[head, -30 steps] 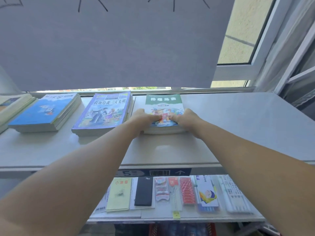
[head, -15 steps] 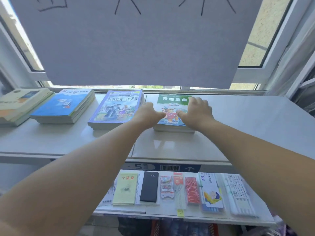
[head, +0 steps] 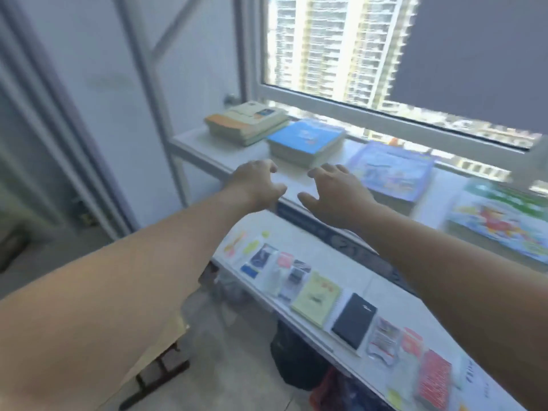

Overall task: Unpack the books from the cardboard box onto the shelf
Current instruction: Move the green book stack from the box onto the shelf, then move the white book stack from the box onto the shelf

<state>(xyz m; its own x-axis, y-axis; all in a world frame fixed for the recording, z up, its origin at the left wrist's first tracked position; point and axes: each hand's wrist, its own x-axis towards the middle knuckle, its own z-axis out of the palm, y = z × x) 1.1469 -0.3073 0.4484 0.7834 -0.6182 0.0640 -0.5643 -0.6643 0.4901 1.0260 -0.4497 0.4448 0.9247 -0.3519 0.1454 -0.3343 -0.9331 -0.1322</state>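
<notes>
Left hand (head: 255, 185) and right hand (head: 335, 194) are hovering at frame centre over the front edge of the shelf (head: 292, 173), fingers loosely curled, grasping nothing. Lying on the shelf are beige books (head: 246, 118) and blue books (head: 308, 137) just above the hands, and purple books (head: 391, 170) and green books (head: 504, 221) to their right.
</notes>
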